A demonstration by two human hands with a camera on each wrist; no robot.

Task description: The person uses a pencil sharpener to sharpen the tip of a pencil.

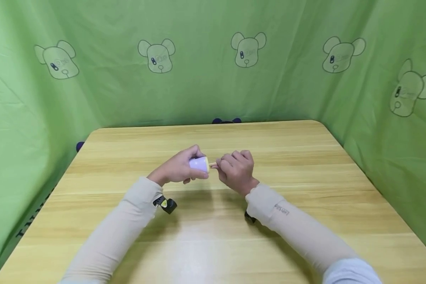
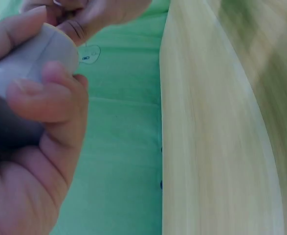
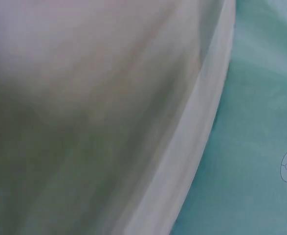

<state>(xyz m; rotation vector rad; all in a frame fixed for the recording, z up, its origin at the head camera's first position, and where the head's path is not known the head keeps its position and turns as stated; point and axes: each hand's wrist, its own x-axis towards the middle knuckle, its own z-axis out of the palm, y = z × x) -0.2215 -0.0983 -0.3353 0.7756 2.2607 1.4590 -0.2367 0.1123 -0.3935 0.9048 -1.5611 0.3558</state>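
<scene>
Above the middle of the table, my left hand (image 1: 177,167) grips a small light-purple cup-shaped thing (image 1: 198,163) with a yellow rim, tipped on its side toward the right. My right hand (image 1: 238,170) pinches thin wooden sticks (image 1: 213,165) that meet the rim end of the purple piece; their far ends are hidden by the fingers. Close up in the left wrist view, the fingers and thumb curl round the purple body (image 2: 33,56), with the right hand (image 2: 101,17) right by its rim. The right wrist view does not show the hand.
Beneath both hands lies a light wood-grain table (image 1: 213,252) with rounded far corners. Green curtains (image 1: 198,94) printed with bear heads hang behind it and along both sides. Small black wrist cameras (image 1: 168,205) hang under the cuffs.
</scene>
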